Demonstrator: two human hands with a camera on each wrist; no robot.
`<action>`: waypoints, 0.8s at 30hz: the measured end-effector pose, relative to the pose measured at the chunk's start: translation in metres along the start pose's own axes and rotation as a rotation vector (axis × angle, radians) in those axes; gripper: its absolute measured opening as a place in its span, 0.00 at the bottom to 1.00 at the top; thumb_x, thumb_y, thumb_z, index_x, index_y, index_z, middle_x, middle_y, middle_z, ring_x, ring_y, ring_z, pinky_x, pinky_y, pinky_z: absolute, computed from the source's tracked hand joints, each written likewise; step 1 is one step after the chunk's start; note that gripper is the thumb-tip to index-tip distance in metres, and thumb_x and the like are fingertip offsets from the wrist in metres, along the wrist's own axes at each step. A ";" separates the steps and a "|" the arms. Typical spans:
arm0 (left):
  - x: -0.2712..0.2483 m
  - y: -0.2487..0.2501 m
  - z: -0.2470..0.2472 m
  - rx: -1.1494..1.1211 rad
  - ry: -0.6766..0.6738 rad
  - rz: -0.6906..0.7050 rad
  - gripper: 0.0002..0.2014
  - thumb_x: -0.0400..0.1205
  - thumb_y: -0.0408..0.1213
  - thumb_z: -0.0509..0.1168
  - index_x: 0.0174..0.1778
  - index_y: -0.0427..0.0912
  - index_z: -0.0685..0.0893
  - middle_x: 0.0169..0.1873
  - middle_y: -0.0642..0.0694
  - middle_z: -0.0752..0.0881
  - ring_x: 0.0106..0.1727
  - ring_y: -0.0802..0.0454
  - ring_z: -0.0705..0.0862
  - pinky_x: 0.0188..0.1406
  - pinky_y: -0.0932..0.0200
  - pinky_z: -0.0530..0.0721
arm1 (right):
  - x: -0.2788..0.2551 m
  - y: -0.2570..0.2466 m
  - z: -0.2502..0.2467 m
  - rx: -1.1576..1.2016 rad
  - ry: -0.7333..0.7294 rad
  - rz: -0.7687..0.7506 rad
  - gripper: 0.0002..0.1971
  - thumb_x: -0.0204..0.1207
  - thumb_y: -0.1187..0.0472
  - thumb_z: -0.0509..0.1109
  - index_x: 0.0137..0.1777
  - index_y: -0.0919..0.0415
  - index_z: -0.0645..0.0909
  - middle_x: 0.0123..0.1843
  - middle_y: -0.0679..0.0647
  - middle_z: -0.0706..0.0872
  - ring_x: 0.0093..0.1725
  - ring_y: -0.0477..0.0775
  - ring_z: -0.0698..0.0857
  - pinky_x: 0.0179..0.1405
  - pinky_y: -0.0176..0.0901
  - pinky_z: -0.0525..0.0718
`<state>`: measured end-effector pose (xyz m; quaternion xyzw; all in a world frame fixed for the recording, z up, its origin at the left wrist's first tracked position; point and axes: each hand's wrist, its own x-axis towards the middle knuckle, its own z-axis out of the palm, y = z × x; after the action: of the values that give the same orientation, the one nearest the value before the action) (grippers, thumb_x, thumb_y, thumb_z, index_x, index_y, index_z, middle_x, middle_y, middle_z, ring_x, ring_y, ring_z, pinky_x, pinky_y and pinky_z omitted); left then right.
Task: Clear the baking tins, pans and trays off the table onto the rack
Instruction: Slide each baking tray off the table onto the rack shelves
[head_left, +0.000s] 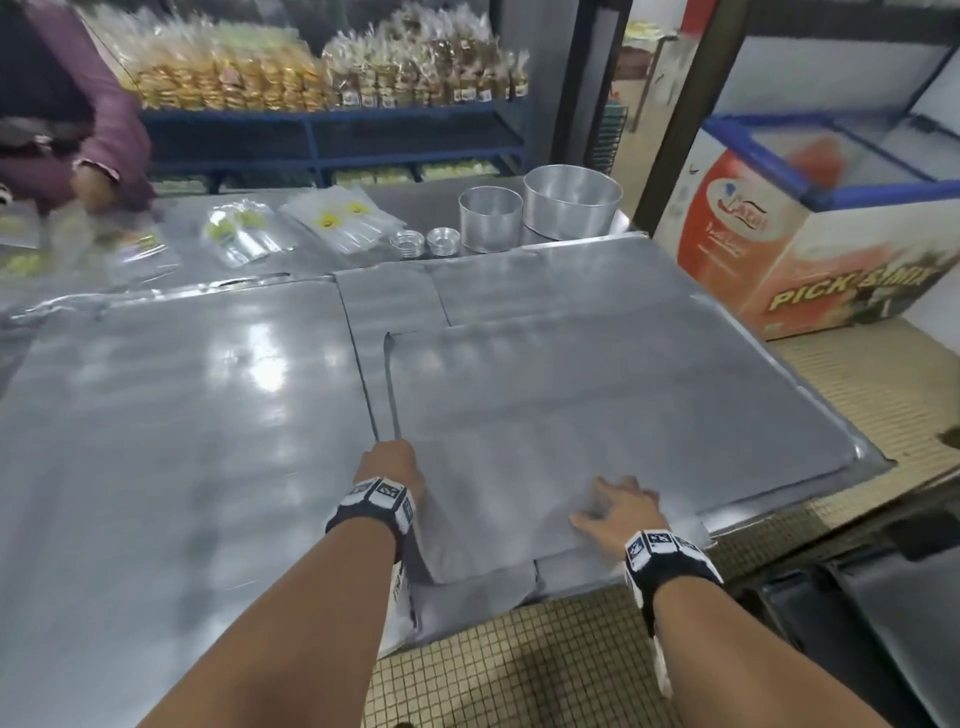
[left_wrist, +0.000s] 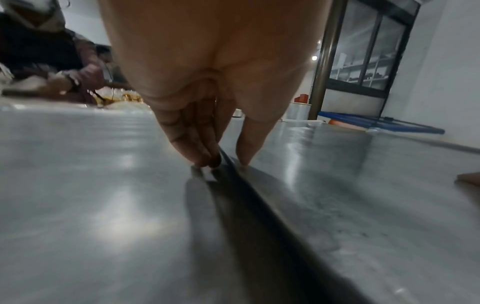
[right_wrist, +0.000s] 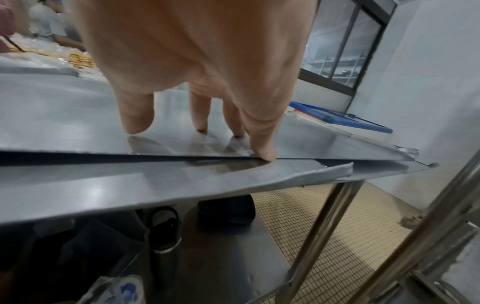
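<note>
From the head camera, you've got your left hand (head_left: 390, 465) on the left edge of the top tray (head_left: 597, 405), fingers down along that raised edge, and your right hand (head_left: 618, 506) laid flat and relaxed on the tray's near edge. The tray is the top of a small stack of big flat sheets on the steel table (head_left: 156, 415), which runs off to the left of your left hand. Well beyond both hands there are two round tins (head_left: 540, 210) and a couple of little foil cups (head_left: 423, 241) at the far side — so my guess is there's a fair bit left to clear. The rack isn't clearly in view from here, and I can't tell how much has already gone onto it.

Left wrist camera: fingers (left_wrist: 197, 142) on one side and thumb (left_wrist: 253, 142) on the other, straddling the tray edge (left_wrist: 259, 203) with the tips touching metal. It looks like a pinch just forming; nothing is lifted yet as far as I can see.

Right wrist camera: your fingertips (right_wrist: 262, 144) press on the top sheet right at its near lip, and a second sheet (right_wrist: 233, 176) pokes out just under them. Below the hand there's a lower shelf (right_wrist: 221, 257) with a dark bottle (right_wrist: 163, 230) and a black case.

Room-wise it's a shiny, slippery-looking steel top and a small-tiled floor (head_left: 519, 670), with a chest freezer (head_left: 810, 228) off past your right hand and bagged snacks on blue shelving (head_left: 322, 117) beyond the table. Another person (head_left: 78, 130) is working far off past your left hand — mind them when you swing a sheet that wide.
</note>
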<state>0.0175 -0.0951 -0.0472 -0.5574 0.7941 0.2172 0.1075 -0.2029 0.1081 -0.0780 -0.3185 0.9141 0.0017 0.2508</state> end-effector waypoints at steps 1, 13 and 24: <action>0.003 0.003 0.002 -0.043 0.008 -0.016 0.13 0.81 0.26 0.63 0.60 0.31 0.86 0.58 0.35 0.88 0.58 0.38 0.88 0.57 0.51 0.88 | 0.005 0.000 0.002 -0.003 0.003 0.005 0.40 0.59 0.30 0.61 0.74 0.40 0.68 0.78 0.61 0.67 0.77 0.74 0.64 0.70 0.65 0.77; 0.013 0.026 -0.010 -0.282 0.035 -0.182 0.11 0.82 0.27 0.65 0.58 0.27 0.86 0.59 0.33 0.88 0.63 0.37 0.87 0.59 0.51 0.85 | 0.005 0.009 -0.014 0.078 0.022 0.012 0.42 0.69 0.36 0.72 0.83 0.45 0.64 0.85 0.62 0.58 0.82 0.70 0.57 0.80 0.60 0.65; -0.045 0.047 -0.042 -0.252 0.122 -0.163 0.14 0.85 0.30 0.63 0.64 0.26 0.83 0.63 0.31 0.85 0.66 0.35 0.84 0.63 0.50 0.82 | -0.036 0.024 -0.005 1.182 0.148 0.509 0.41 0.50 0.47 0.89 0.58 0.71 0.79 0.52 0.64 0.87 0.50 0.64 0.88 0.44 0.46 0.89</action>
<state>-0.0070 -0.0638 0.0184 -0.6411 0.7179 0.2713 0.0053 -0.1952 0.1474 -0.0611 0.1008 0.8228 -0.4643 0.3120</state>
